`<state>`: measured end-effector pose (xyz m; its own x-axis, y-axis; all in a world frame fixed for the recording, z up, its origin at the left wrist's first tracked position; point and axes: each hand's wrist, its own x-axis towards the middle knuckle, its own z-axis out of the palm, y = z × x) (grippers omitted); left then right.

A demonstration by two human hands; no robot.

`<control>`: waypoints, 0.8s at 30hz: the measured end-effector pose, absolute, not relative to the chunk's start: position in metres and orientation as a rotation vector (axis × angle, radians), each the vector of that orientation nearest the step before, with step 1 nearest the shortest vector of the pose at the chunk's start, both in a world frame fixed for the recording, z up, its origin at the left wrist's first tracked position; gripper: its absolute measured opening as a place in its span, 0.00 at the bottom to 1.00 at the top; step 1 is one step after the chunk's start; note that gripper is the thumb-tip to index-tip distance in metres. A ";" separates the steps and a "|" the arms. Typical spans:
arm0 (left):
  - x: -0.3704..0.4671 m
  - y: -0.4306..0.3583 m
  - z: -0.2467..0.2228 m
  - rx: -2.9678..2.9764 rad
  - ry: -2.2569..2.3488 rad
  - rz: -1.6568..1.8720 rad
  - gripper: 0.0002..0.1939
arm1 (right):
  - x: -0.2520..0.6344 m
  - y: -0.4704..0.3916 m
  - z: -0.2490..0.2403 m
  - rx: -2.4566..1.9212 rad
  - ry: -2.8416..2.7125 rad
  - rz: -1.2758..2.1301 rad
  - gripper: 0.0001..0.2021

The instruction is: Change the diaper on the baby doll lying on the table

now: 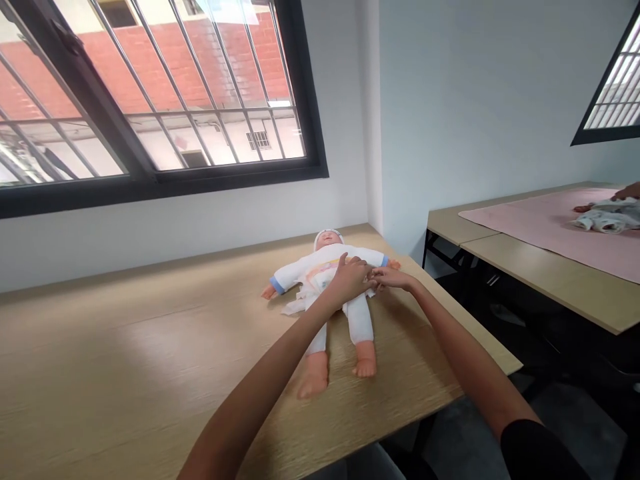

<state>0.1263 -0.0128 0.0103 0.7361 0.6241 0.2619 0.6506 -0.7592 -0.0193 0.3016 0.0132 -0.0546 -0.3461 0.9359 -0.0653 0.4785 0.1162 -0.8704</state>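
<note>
A baby doll (361, 323) in a white outfit with blue cuffs lies on its back on the light wood table (165, 360), head toward the wall. Around its hips is a white diaper (295, 305), one side tab spread loose on the left. My left hand (353, 277) reaches across the doll's belly, thumb raised and fingers bent over the diaper's right edge. Beside it my right hand (393, 277) has its fingers closed at that same edge, close to the left fingertips. The hands cover most of that side of the diaper, and the exact grip is partly hidden.
Behind the table are a white wall and a barred window (210, 100). Across a gap on the right stands a second table (545, 263) with a pink mat (530, 223). Another person's hand (627, 192) touches a clothed doll (613, 215) there.
</note>
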 end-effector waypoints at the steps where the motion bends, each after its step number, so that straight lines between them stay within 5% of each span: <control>1: 0.131 -0.008 0.008 -2.805 -1.064 -0.276 0.08 | 0.304 0.014 -0.056 -1.351 -1.753 1.203 0.07; 7: 0.147 0.006 0.006 -2.674 -1.258 -0.096 0.07 | 0.306 0.020 -0.069 -1.245 -1.525 1.240 0.09; 16: 0.146 0.011 0.000 -2.672 -1.355 -0.147 0.09 | 0.315 0.025 -0.081 -1.047 -1.455 1.344 0.21; 24: 0.144 0.015 -0.014 -2.658 -1.365 -0.274 0.10 | 0.321 0.022 -0.074 -1.138 -1.411 1.465 0.22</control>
<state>0.1436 0.0155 -0.0137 0.5716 0.7891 0.2251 0.8147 -0.5783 -0.0415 0.3208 0.0222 -0.0744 -0.2861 0.9549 -0.0791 0.0433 -0.0696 -0.9966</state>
